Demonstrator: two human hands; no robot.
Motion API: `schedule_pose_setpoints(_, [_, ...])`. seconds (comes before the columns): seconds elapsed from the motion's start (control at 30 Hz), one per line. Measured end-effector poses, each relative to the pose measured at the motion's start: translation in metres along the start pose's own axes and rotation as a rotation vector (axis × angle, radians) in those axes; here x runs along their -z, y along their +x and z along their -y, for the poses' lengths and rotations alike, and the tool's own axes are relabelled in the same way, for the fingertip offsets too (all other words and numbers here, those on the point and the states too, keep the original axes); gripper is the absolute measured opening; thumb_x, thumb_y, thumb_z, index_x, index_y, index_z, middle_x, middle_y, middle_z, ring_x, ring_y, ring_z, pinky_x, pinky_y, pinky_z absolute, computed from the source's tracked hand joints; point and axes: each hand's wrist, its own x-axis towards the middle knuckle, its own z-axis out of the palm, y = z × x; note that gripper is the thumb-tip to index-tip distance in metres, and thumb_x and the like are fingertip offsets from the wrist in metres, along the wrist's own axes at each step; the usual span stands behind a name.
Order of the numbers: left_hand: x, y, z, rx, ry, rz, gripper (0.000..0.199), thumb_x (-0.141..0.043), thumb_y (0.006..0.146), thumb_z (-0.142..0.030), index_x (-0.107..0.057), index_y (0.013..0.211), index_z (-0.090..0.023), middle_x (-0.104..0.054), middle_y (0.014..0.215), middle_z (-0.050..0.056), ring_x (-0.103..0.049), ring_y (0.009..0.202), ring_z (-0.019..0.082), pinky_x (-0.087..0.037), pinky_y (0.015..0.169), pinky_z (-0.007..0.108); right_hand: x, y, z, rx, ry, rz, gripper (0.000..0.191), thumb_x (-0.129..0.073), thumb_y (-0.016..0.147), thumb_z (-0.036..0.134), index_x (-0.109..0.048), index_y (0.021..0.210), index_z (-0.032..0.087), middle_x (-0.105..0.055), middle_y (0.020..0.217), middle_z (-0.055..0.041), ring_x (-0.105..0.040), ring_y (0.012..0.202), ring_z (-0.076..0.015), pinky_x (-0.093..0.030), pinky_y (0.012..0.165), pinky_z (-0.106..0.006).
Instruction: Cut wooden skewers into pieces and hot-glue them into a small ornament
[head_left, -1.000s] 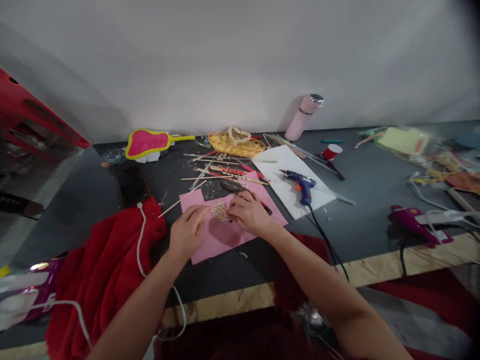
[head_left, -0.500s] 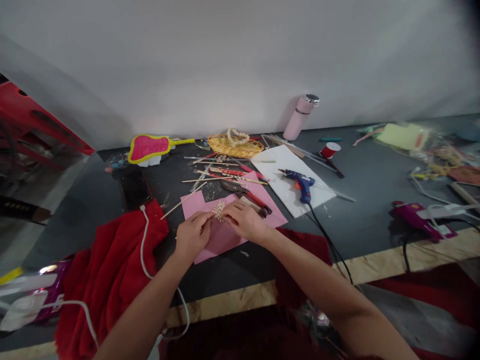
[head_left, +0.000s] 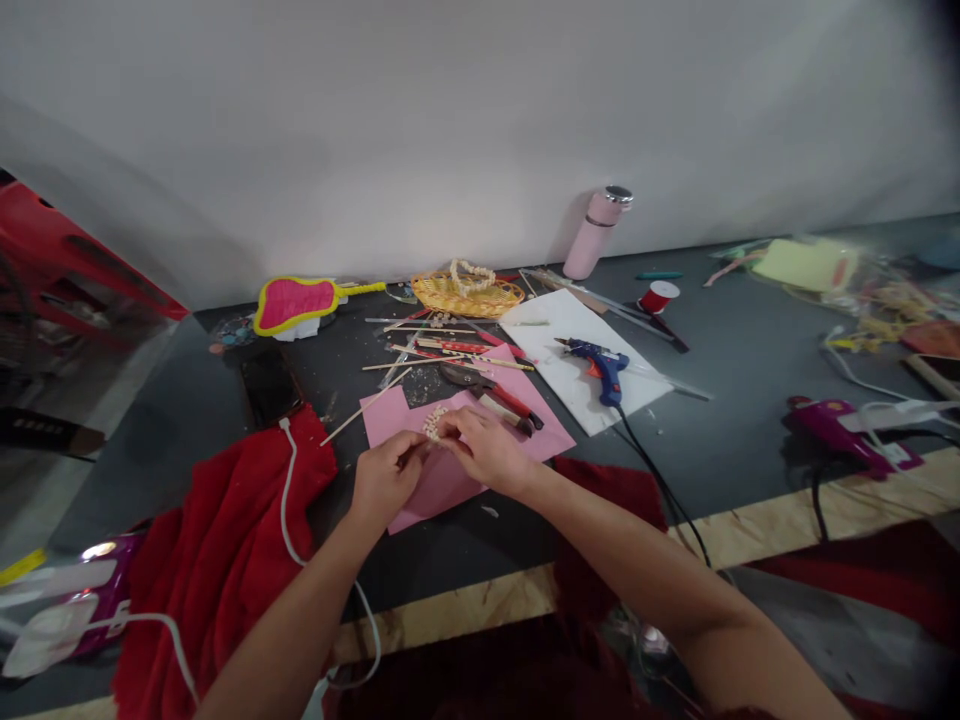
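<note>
My left hand and my right hand meet over a creased pink sheet of paper. Both are closed in a pinch at the near side of a small cluster of cream beads. The fingertips partly cover it, and how the pieces are joined is too small to tell. Just beyond my right hand, red-handled pliers rest on the paper. A thin wooden stick lies at the paper's left edge, apart from my left hand.
A blue glue gun lies on a white board, its cord trailing over the front edge. Behind are a wicker basket, a pink bottle and a red spool. Red cloth and a phone lie left.
Both hands have shifted slightly down, fingertips closer together at the cluster's near side. The bead cluster is turned and looks narrower. The pliers and glue gun have stayed put.
</note>
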Motion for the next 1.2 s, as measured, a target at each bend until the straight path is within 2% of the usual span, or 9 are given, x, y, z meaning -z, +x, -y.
schedule_pose_setpoints(0.27, [0.009,0.003,-0.008,0.053,-0.353,0.144,0.018,-0.052,0.082,-0.03,-0.065,0.085,-0.017,-0.066,0.069,0.001,-0.061,0.066,0.014,-0.048,0.065,0.023,0.007,0.0,0.004,0.088,0.024,-0.058,0.006,-0.05,0.087,0.021,-0.054,0.091,0.018,-0.061,0.085,-0.0054,-0.056,0.085,-0.0166,-0.047,0.075,-0.03])
schedule_pose_setpoints(0.4, [0.015,0.004,-0.013,0.089,-0.426,0.179,0.016,-0.055,0.08,-0.029,-0.066,0.08,-0.016,-0.066,0.067,0.001,-0.06,0.064,0.013,-0.048,0.065,0.023,0.008,0.001,0.004,0.162,0.027,-0.073,0.007,-0.049,0.088,0.023,-0.055,0.091,0.019,-0.063,0.084,-0.0054,-0.057,0.084,-0.0169,-0.048,0.076,-0.031])
schedule_pose_setpoints(0.63, [0.018,0.005,-0.008,0.088,-0.373,0.139,0.019,-0.056,0.079,-0.032,-0.066,0.083,-0.017,-0.065,0.067,0.002,-0.059,0.062,0.013,-0.047,0.062,0.023,0.007,-0.001,0.0,0.233,-0.002,-0.058,0.014,-0.046,0.088,0.018,-0.056,0.099,0.019,-0.064,0.089,-0.0068,-0.058,0.084,-0.0166,-0.048,0.076,-0.032])
schedule_pose_setpoints(1.2, [0.016,0.003,-0.006,-0.053,-0.203,0.147,0.019,-0.052,0.082,-0.03,-0.065,0.09,-0.018,-0.068,0.073,0.002,-0.062,0.066,0.014,-0.048,0.064,0.023,0.009,-0.002,0.004,0.153,-0.025,-0.006,0.011,-0.049,0.086,0.02,-0.056,0.093,0.018,-0.065,0.084,-0.0053,-0.059,0.08,-0.0156,-0.047,0.073,-0.029])
